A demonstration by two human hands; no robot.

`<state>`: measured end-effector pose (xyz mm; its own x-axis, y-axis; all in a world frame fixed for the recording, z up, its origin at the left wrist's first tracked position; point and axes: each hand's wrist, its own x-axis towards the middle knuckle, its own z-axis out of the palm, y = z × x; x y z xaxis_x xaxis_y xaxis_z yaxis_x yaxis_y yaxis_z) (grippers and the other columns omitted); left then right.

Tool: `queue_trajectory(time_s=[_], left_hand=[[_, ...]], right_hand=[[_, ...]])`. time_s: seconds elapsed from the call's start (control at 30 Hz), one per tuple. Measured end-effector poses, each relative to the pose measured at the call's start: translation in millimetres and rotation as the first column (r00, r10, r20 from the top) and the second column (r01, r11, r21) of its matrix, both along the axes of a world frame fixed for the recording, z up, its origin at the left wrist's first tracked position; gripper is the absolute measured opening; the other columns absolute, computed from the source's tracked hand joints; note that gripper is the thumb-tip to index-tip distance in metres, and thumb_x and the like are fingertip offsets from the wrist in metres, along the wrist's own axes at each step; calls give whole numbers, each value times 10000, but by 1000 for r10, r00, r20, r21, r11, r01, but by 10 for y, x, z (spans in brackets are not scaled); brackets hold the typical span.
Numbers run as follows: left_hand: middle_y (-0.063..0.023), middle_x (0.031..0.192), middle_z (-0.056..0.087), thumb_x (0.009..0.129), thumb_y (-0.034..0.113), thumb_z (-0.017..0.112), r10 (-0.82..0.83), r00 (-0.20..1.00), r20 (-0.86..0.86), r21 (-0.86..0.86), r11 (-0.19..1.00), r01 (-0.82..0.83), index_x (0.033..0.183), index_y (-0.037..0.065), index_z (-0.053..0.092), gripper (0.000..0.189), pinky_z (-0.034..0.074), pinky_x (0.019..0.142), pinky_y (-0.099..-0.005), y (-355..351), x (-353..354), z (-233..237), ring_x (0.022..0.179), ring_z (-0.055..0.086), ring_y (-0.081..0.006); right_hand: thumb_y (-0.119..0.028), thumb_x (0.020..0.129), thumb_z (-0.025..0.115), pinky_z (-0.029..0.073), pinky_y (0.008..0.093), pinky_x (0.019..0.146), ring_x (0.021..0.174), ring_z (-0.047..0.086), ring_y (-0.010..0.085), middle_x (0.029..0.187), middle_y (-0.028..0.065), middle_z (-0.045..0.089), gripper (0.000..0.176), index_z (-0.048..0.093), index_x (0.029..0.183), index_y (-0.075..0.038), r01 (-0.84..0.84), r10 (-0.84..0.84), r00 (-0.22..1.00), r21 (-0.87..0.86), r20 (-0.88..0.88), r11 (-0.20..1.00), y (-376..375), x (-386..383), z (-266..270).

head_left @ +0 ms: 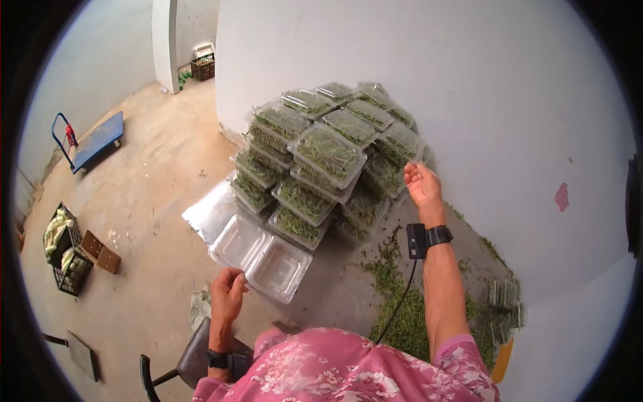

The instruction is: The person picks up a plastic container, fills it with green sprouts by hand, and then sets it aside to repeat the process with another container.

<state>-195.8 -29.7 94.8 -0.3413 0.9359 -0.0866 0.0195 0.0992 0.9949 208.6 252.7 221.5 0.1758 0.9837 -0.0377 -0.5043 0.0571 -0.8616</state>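
My left hand [228,295] has its thumb and fingers pinched on the near edge of an unfolded clear plastic clamshell box [280,269], beside the fold between its halves. Nothing shows inside that box. To the right, my right hand [423,184] is raised with loosely curled fingers and nothing visible in them, overlapping the side of the stack in this view. The stack is made of several closed clear boxes [329,155] filled with green sprigs, piled in tiers against the wall. A silvery sheet [213,206] lies partly beneath the unfolded box.
Loose greens [402,301] are heaped on the floor by my right arm. Nested boxes [504,301] stand at the right wall. Leftward are a chair [194,355], a black crate [72,278] of pale vegetables, a cardboard box [100,253] and a blue platform trolley [98,141].
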Motion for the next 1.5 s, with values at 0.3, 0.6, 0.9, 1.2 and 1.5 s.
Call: queue_trajectory(time_s=[0.3,0.6,0.9,1.2,1.5], left_hand=[[-144,735,576,827,87,616,49,861,-506,126,992,18,848,19,594,75,459,616,-365,101,107,-14,654,573,-305],[-112,765,549,769,202,713,-299,624,-722,12,896,444,788,41,589,204,462,609,-405,141,447,93,711,577,-324],[-125,782,587,746,305,708,-413,410,-813,-122,810,574,763,41,603,285,481,630,-417,323,634,1,748,603,-335],[-133,771,603,759,241,666,-396,430,-812,-129,839,528,726,38,608,213,483,626,-430,349,740,-53,733,610,-338],[-160,753,590,780,208,634,-457,475,-752,-152,821,550,737,6,603,209,467,631,-430,360,673,-42,729,601,-355]], right_hand=[[-52,911,524,441,249,548,648,539,109,849,71,596,163,535,1060,16,-24,12,962,43,274,999,-981,-335,-314],[-96,851,582,473,230,568,629,587,82,777,25,626,170,613,977,14,-458,599,484,-399,638,794,-1945,-1072,-1078],[-105,858,577,501,260,604,646,606,103,771,36,638,219,593,1036,22,-574,693,317,-451,647,683,-2088,-1373,-1388],[-95,852,552,496,283,609,637,608,125,724,51,622,239,582,1066,7,-575,621,308,-379,721,725,-2096,-1365,-1419],[-67,836,528,488,381,700,753,607,328,810,159,623,267,573,1094,-14,-608,408,240,-192,881,770,-2189,-1396,-1265]])
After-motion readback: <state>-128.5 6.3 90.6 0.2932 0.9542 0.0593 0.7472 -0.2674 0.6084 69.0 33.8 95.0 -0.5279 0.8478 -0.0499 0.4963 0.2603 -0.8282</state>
